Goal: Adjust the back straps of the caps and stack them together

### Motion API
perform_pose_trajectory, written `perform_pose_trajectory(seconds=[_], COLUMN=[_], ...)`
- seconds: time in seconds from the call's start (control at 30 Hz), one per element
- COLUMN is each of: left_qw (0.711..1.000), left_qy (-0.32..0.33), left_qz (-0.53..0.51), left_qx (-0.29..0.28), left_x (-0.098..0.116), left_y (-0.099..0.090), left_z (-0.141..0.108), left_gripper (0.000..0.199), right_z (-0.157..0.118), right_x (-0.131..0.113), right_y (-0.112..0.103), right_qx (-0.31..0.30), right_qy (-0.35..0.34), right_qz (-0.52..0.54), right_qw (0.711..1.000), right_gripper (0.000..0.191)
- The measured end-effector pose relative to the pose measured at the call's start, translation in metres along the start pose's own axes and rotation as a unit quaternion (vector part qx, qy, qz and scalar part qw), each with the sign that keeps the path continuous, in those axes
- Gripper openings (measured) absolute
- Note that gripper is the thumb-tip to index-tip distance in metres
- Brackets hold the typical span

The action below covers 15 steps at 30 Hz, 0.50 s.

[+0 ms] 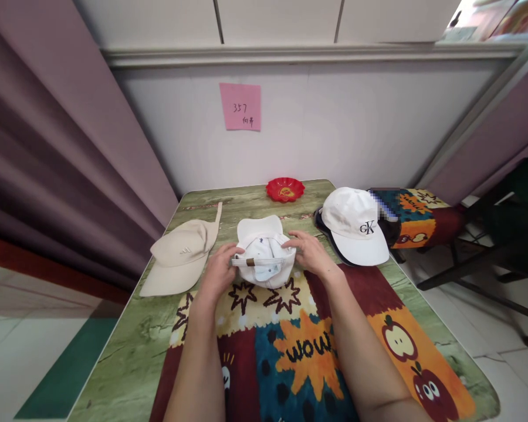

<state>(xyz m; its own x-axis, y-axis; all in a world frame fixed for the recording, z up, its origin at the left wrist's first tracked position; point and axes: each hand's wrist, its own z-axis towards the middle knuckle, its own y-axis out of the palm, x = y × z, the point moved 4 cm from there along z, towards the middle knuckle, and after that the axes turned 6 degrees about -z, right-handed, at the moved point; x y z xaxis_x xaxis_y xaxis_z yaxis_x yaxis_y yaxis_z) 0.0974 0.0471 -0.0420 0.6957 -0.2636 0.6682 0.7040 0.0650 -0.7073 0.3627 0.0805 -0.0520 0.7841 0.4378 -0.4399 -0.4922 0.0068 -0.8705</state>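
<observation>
A white baseball cap (pixel 260 228) is on the table in front of me, its brim pointing away and its back strap with a brown patch towards me. The inside of the crown partly shows. My left hand (pixel 220 271) grips the cap's left edge by the strap, while my right hand (pixel 311 252) has hold of the right edge. Some fingertips are hidden behind the fabric. To the left lies a beige cap (pixel 182 249) with its strap sticking up. On the right, a white cap with black letters (pixel 356 220) rests over a dark cap (pixel 338 251).
At the table's far edge sits a red scalloped dish (pixel 285 190). A colourful patterned cloth (pixel 290 357) covers part of the green wood-look table (pixel 127 351). A pink note (pixel 241 107) is stuck on the wall behind. Purple curtains (pixel 70 117) hang at the left, and dark chair parts (pixel 501 264) stand at the right.
</observation>
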Motion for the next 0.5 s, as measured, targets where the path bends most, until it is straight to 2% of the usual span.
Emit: perform_pose_trajectory(seconds=[0.13, 0.23, 0.37, 0.5], left_qw=[0.998, 0.983, 0.924, 0.86], left_qy=[0.01, 0.004, -0.036, -0.052], left_qz=[-0.054, -0.179, -0.373, -0.491], left_qx=[0.013, 0.028, 0.077, 0.13], left_x=[0.01, 0.022, 0.041, 0.059], left_y=[-0.006, -0.016, -0.028, -0.034], left_z=[0.001, -0.001, -0.01, -0.015], left_gripper=[0.031, 0.027, 0.043, 0.049], right_z=[0.002, 0.0, -0.007, -0.011], right_x=[-0.011, -0.025, -0.037, -0.048], right_y=[-0.011, -0.033, -0.058, -0.06], right_qx=[0.038, 0.099, 0.148, 0.125], right_qy=[-0.029, -0.069, -0.056, 0.008], right_qz=[0.054, 0.15, 0.301, 0.452], right_qw=[0.997, 0.981, 0.94, 0.883], right_gripper=[0.027, 0.018, 0.019, 0.028])
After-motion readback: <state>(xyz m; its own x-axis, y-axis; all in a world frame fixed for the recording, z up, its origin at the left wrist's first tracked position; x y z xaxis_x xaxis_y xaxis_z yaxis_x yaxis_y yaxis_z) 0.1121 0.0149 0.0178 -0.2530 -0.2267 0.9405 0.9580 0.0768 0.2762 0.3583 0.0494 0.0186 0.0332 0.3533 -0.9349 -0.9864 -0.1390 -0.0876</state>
